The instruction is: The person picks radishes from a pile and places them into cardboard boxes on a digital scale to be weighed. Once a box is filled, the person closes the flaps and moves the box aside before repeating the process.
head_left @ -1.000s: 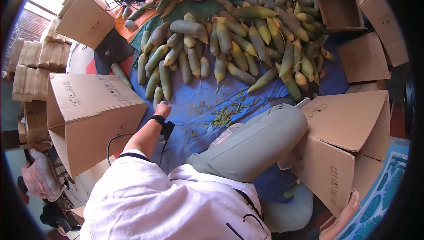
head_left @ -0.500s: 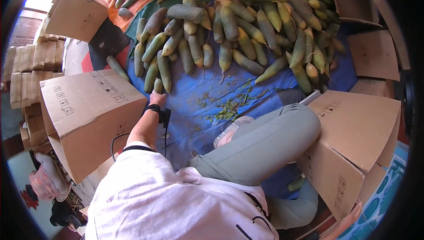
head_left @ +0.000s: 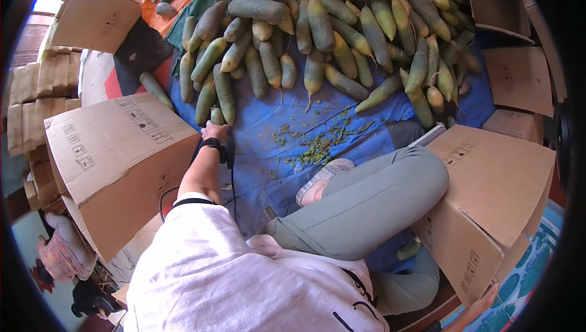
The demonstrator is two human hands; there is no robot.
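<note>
Arm stretched forward, my left hand (head_left: 215, 130) is closed at the near end of a small green radish (head_left: 217, 115) at the front edge of a large heap. The fingers hide part of it. Longer green radishes (head_left: 224, 95) lie right beside that hand. A dark watch and a small black device with a cable are on the left wrist. At the lower right, my right hand (head_left: 485, 303) touches the lower edge of a cardboard box (head_left: 488, 173), its visible fingers stretched out. Part of that hand is cut off by the box and the dark frame edge.
The radish heap (head_left: 342, 39) covers the far side of a blue sheet (head_left: 256, 167). Leaf scraps (head_left: 320, 149) lie on the sheet. Another cardboard box (head_left: 122, 149) stands at my left. My bent leg (head_left: 366, 204) crosses the middle. Another person (head_left: 67, 249) is at lower left.
The view has shifted slightly, so the boxes and heap sit a little differently. My left hand stays at the small radish, and my right hand stays by the box edge.
</note>
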